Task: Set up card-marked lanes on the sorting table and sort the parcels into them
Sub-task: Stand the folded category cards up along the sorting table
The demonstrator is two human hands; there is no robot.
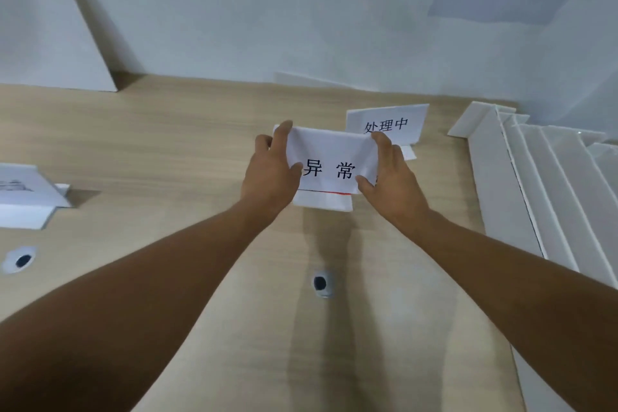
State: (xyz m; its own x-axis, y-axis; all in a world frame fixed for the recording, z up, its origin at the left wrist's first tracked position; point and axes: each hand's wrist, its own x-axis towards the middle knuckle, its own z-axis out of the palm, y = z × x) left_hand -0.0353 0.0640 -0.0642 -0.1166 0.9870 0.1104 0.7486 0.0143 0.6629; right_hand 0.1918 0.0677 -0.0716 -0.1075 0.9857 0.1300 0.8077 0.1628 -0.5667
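Bare forearms run up from the bottom edge of the head view to the left hand and right hand, which meet on the 异常 card. Each hand pinches one side edge of it, thumb on the printed face and fingers curled over the top, so both are closed on thin paper and carry nothing else. This card is a folded white sheet, soft and slightly bowed, with a flat foot flap under its lower edge that has a thin red line. Whether that flap already touches the pale wood-grain surface I cannot tell. To place it well, I judge the foot should be pressed flat and the fold creased sharp, since limp paper will sag; the face should be squared to the viewer before release. Just behind and right of it stands the 处理中 card, upright on its own foot, close enough to be knocked. A third card lies well to the left. Stiff white boards are stacked, fanned and overlapping, far to the right. A round grommet hole sits on the near side. No parcels show.
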